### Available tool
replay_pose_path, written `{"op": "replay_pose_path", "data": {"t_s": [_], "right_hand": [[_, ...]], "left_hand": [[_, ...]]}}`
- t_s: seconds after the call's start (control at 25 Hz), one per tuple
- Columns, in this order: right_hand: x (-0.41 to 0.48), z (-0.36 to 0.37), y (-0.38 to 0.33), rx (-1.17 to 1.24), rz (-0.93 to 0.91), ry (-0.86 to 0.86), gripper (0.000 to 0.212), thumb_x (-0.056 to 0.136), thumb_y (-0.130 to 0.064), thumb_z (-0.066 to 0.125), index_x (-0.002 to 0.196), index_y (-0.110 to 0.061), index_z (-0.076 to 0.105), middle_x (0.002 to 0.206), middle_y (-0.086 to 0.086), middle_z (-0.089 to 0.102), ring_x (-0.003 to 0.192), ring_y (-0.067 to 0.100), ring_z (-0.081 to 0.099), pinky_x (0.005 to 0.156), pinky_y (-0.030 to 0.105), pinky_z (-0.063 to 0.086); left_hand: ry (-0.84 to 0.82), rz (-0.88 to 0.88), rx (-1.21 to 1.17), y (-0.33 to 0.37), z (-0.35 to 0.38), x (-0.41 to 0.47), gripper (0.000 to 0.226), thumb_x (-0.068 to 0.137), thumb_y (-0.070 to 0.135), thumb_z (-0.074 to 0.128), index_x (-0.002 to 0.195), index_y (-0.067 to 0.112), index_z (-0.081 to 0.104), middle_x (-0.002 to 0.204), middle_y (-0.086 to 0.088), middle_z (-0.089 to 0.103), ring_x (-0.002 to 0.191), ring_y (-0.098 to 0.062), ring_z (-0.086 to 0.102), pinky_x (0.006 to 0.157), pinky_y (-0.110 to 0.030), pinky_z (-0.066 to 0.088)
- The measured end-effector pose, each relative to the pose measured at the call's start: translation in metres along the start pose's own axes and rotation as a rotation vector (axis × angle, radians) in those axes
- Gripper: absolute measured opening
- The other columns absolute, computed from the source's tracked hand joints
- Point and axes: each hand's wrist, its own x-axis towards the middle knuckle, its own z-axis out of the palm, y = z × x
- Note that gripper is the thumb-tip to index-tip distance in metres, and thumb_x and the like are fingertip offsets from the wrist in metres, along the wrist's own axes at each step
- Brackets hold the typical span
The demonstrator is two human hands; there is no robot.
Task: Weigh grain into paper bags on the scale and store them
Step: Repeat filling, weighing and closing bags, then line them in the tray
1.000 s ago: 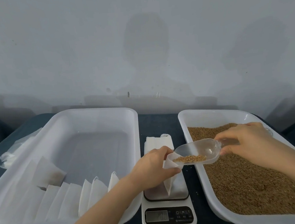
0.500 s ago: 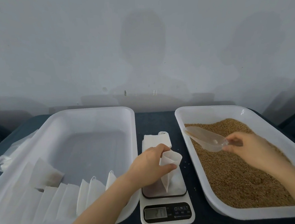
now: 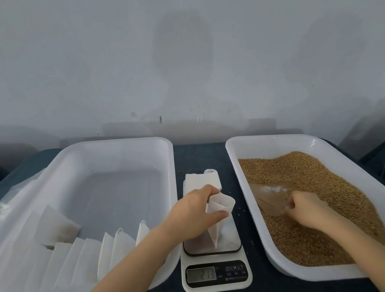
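One head-worn camera, looking forward and down over the desk [image 3: 199,154].
The single wide-angle view is at the near edge of the desk, close above it, and it faces the far edge and the grey wall [image 3: 179,54] behind. The scale [image 3: 216,275] sits low in the middle of the picture, near the camera. The wall fills almost the whole upper half.

The right hand [image 3: 307,208] has swung the scoop [image 3: 268,198] away from the bag [image 3: 221,204] at centre frame, its load tipped out, and dug it into the grain [image 3: 303,167] at right.
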Motion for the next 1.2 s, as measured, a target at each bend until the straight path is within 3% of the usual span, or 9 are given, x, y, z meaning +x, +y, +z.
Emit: {"op": "replay_pose_path", "data": {"t_s": [0.08,0.16,0.24,0.36,0.52,0.68,0.88,1.04,1.2], "right_hand": [[-0.011,-0.006,-0.010,-0.068,-0.098,0.232,0.037,0.090,-0.037,0.057,0.122,-0.018,0.050,0.121,0.001,0.053,0.108,0.016,0.054,0.095,0.035,0.041],[-0.031,-0.018,-0.029,0.183,-0.356,0.357,0.033,0.090,-0.036,0.054,0.121,-0.026,0.052,0.112,-0.010,0.055,0.088,-0.001,0.056,0.076,0.014,0.046],[-0.056,-0.027,-0.056,0.361,-0.600,0.223,0.025,0.086,-0.043,0.051,0.112,-0.043,0.051,0.089,-0.021,0.059,0.071,-0.003,0.058,0.057,0.010,0.047],[-0.069,-0.017,-0.085,0.293,-0.750,0.085,0.020,0.090,-0.049,0.047,0.109,-0.046,0.052,0.075,-0.017,0.058,0.065,-0.006,0.057,0.051,0.014,0.045],[-0.060,-0.006,-0.096,0.395,-0.708,0.079,0.018,0.094,-0.039,0.051,0.101,-0.029,0.063,0.081,-0.014,0.058,0.070,-0.003,0.056,0.061,0.017,0.045],[-0.053,-0.007,-0.093,0.420,-0.696,0.146,0.009,0.092,-0.028,0.056,0.085,-0.026,0.060,0.074,-0.015,0.057,0.075,-0.011,0.053,0.063,0.004,0.040],[-0.045,-0.009,-0.087,0.467,-0.667,0.156,0.008,0.092,-0.024,0.056,0.094,-0.027,0.064,0.083,-0.015,0.061,0.076,-0.002,0.058,0.066,0.011,0.046],[-0.042,-0.012,-0.085,0.496,-0.694,0.233,0.013,0.091,-0.019,0.059,0.100,-0.023,0.069,0.088,-0.016,0.061,0.080,-0.005,0.056,0.070,0.006,0.041],[-0.043,-0.014,-0.087,0.565,-0.764,0.292,0.015,0.089,-0.012,0.062,0.098,-0.017,0.073,0.090,-0.005,0.067,0.081,0.002,0.058,0.075,0.009,0.042]], "left_hand": [[0.001,0.000,-0.001,0.001,0.000,-0.001,0.046,0.083,0.054,0.061,0.122,0.037,0.044,0.122,0.014,0.057,0.104,-0.008,0.054,0.085,-0.025,0.049],[0.002,0.003,-0.003,0.002,0.000,-0.001,0.046,0.083,0.055,0.061,0.122,0.036,0.045,0.121,0.014,0.057,0.102,-0.008,0.055,0.083,-0.025,0.048],[0.008,0.014,-0.002,0.003,-0.001,0.000,0.046,0.083,0.054,0.061,0.122,0.034,0.046,0.119,0.013,0.058,0.101,-0.009,0.056,0.082,-0.025,0.048],[0.040,0.062,0.010,0.007,-0.002,-0.001,0.047,0.083,0.053,0.062,0.121,0.028,0.048,0.115,0.010,0.061,0.099,-0.009,0.058,0.084,-0.027,0.051],[-0.055,0.053,-0.073,0.009,-0.008,-0.002,0.050,0.081,0.042,0.065,0.126,0.035,0.043,0.120,0.016,0.056,0.106,-0.003,0.054,0.087,-0.022,0.048],[-0.107,0.005,-0.376,0.005,-0.022,0.002,0.055,0.087,0.004,0.052,0.130,0.036,0.039,0.115,0.017,0.053,0.111,-0.002,0.052,0.079,-0.005,0.045],[0.057,-0.023,-0.215,0.004,-0.020,0.006,0.033,0.093,0.022,0.059,0.125,0.029,0.052,0.103,0.014,0.056,0.100,-0.004,0.054,0.082,-0.008,0.040],[0.161,-0.060,-0.245,0.007,-0.023,0.003,0.027,0.090,0.016,0.064,0.111,0.030,0.056,0.089,0.008,0.061,0.085,-0.010,0.060,0.073,-0.009,0.042],[0.231,-0.068,-0.254,0.009,-0.031,-0.005,0.030,0.086,0.011,0.067,0.100,0.035,0.054,0.081,0.005,0.064,0.075,-0.007,0.062,0.064,-0.004,0.042]]}}
